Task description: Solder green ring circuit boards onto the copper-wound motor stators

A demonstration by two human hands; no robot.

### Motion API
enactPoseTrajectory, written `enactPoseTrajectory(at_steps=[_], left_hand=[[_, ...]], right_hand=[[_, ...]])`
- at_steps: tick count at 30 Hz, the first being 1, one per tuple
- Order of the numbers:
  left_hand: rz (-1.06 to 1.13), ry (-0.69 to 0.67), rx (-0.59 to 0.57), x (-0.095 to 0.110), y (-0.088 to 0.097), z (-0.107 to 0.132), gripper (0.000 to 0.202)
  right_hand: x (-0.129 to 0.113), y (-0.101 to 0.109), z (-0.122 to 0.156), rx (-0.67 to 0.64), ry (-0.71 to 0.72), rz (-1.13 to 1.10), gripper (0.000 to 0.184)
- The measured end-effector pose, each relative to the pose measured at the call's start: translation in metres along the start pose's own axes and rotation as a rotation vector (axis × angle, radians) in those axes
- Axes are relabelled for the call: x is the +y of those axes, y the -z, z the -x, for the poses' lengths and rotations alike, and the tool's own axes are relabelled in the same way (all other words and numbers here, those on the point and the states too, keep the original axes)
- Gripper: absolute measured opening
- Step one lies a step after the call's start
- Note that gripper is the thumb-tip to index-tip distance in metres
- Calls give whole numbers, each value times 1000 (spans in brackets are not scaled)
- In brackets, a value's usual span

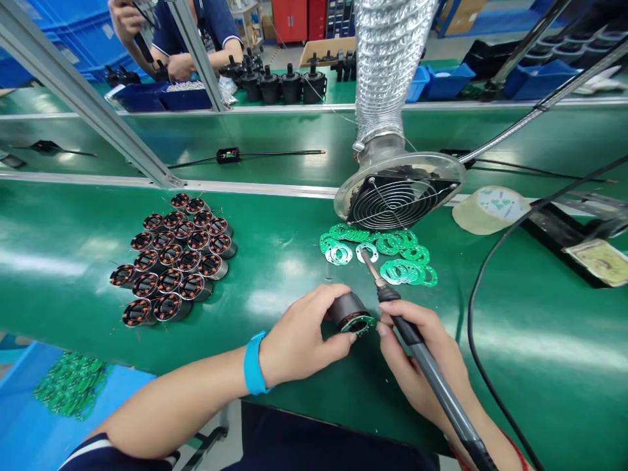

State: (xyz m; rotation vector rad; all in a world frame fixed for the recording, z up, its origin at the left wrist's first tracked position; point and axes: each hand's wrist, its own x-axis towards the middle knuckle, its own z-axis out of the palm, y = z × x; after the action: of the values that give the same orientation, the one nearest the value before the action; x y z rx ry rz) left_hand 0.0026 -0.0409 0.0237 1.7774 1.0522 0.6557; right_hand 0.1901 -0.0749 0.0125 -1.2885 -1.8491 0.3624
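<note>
My left hand [307, 337], with a blue band at the wrist, grips a dark cylindrical motor stator [347, 307] lying tilted on the green bench. A green ring-shaped circuit board [360, 325] sits on the stator's near end. In my right hand [426, 356] is a soldering iron [417, 350], its tip pointing up and away, above the loose boards. The right thumb and a finger are close to the stator's board edge; whether they touch it I cannot tell. Beyond both hands lie several loose green ring boards [409, 271].
Several stators [169, 278] stand grouped at left. A fume extractor [400, 196] hangs beyond the boards. A tape roll [490, 209] and a soldering stand with sponge [598, 261] are at right, near a black cable [473, 314]. A blue bin [29, 425] holds boards. Another person [196, 39] works opposite.
</note>
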Motion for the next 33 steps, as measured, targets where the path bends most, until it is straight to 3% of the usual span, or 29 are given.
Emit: enactPoseTrajectory(at_steps=[7,12,15,18,21,25,29,33], left_hand=[[151,149,-71,1,0,-1,41],[-75,-1,7,-1,-5,2,40],[-352,-204,84,-7,-10,4,41],[-480,-294,101,-10,-13,5,42],[-259,-130,83,-6,-9,4,42],[164,130,-41,2,-1,0,41],[379,235,-166,4,1,-1,41],[595,349,-233,0,3,-4,36]], right_hand=[[7,5,0,-35,142,12,33],[5,4,-2,-31,207,98,26],[1,-3,0,-7,44,43,24],[-2,-10,3,21,-291,-200,23],[-1,-9,3,21,-461,-506,23],[5,-1,0,-56,-438,-710,25],[7,2,-3,-178,-470,-620,28],[5,-1,1,-88,-318,-408,36]])
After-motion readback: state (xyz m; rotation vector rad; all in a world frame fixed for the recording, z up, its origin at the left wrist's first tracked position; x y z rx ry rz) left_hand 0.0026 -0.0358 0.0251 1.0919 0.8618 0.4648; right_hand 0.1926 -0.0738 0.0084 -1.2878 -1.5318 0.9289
